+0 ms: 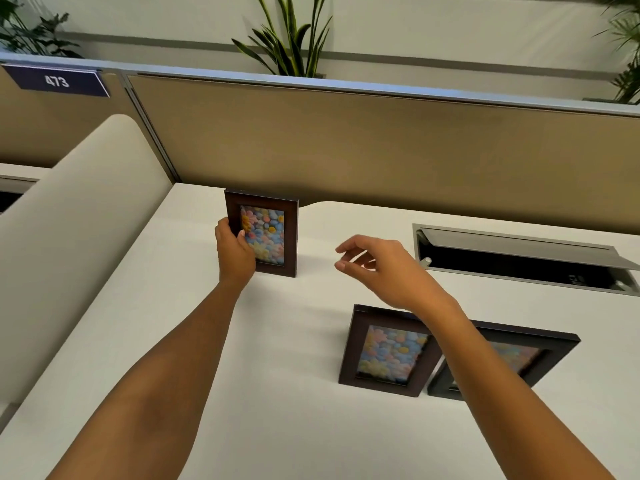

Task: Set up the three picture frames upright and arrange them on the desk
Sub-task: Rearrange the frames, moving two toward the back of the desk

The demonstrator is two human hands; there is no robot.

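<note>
Dark brown wood frames a flower print as my left hand pinches the left edge of the first frame, thumb on the front and fingers wrapped behind, steadying it upright on the white bench near the tan partition. My right hand hovers just to the right of that frame, fingers loosely spread and curled, gripping nothing. I judge the first of three placements nearly done: the frame looks to stand on its bottom edge, though I cannot see its rear stand from here. Below my right wrist, nearer to me, the second frame leans back on the bench, and the black frame lies partly under my right forearm, touching or overlapping the second at its right side. The next move calls for letting go gently on the left, checking the frame holds, then drawing the right hand back toward the second frame.
</note>
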